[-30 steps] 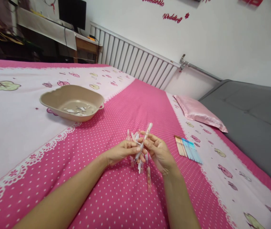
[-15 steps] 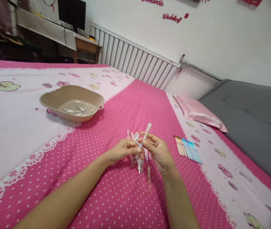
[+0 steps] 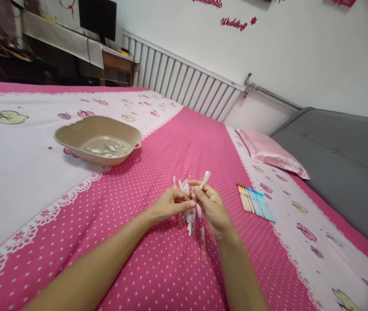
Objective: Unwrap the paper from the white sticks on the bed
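My right hand (image 3: 214, 209) is closed in a pinch around a slim whitish, see-through stick (image 3: 206, 177), whose upper end sticks out above the fingers. My left hand (image 3: 171, 204) meets it at the fingertips, thumb and fingers closed about the stick's lower end, which the fingers mostly hide. Beneath both hands lies a loose pile of slim white and pinkish clear pieces (image 3: 190, 225). One pinkish clear piece (image 3: 202, 244) lies apart, nearer to me. The exact kind of these pieces is too small to tell.
A beige plastic basin (image 3: 99, 123) with white scraps (image 3: 109, 151) inside stands at left on the pink dotted bedspread (image 3: 158, 268). To the right, a row of beige and blue pens (image 3: 256, 203) lies side by side. Farther back are a pink pillow (image 3: 271, 153) and a grey headboard (image 3: 342, 160).
The stick has tilted further right, and less of it shows above my fingers. My left thumb now stretches across toward the right fingertips. Basin and pens stay where they were.
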